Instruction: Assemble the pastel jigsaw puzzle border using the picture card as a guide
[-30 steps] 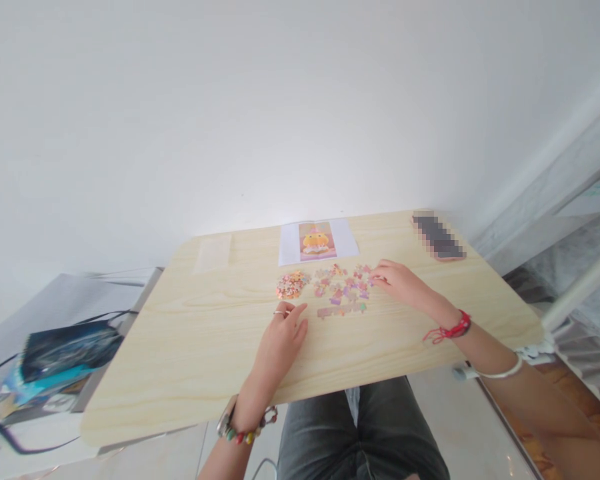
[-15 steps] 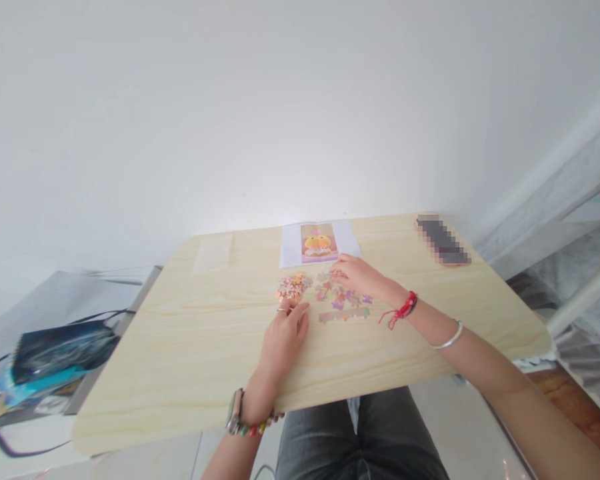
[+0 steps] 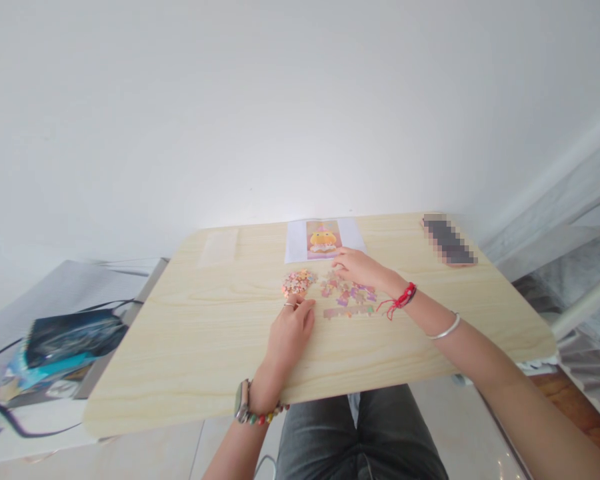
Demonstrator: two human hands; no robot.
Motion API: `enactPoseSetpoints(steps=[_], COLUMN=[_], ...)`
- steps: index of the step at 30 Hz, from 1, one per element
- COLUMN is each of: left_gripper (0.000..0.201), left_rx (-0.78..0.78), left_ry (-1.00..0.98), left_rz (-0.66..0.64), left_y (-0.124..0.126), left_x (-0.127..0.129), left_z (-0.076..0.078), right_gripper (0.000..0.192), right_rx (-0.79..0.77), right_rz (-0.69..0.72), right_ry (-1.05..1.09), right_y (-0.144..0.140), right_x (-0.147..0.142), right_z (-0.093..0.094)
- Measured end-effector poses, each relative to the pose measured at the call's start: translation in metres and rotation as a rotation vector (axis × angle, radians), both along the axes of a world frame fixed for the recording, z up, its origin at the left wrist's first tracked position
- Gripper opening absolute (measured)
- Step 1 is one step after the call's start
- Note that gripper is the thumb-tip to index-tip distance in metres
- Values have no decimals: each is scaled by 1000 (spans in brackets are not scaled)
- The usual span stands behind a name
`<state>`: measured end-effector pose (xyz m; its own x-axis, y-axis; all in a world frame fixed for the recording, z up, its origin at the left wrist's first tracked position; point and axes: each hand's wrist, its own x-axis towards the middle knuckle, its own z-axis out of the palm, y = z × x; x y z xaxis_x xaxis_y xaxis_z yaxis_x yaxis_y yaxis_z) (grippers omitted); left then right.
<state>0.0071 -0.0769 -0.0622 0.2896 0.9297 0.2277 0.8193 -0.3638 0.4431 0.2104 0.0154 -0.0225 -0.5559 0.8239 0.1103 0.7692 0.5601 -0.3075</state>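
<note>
Since a moment ago, the left hand (image 3: 289, 335) has barely shifted, resting flat with fingers loosely extended just below one heap of puzzle pieces (image 3: 298, 282), holding nothing. Right of it lie scattered puzzle pieces (image 3: 349, 293), too small to count, and one joined strip (image 3: 349, 311). Meanwhile the right hand (image 3: 359, 267) has slid left over them; its fingertips curl down onto the pieces, grip unclear. Beyond sits one reference picture (image 3: 323, 240); one phone (image 3: 449, 241) is pixelated.
</note>
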Motion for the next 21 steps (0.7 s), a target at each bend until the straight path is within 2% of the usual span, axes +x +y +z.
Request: enactPoseSetpoints(steps=[4,10,17,21], left_gripper=[23,22,22,23], left_rx=[5,-3,-7,-14], left_ry=[-29,5,15,-5], left_rz=[-12,1,9,8], left_y=[0,0,0,1], left_x=[0,0,0,0], left_z=[0,1,1,-1], right_gripper=[6,7,7,6], right_rx=[-30,51,57,59], right_rz=[48,33,-11,-7], right_ry=[-56,-155,17,19], right_y=[3,4,-4,-6], right_x=[-10,-14,-2,-1], right_z=[-1,-3,1,-2])
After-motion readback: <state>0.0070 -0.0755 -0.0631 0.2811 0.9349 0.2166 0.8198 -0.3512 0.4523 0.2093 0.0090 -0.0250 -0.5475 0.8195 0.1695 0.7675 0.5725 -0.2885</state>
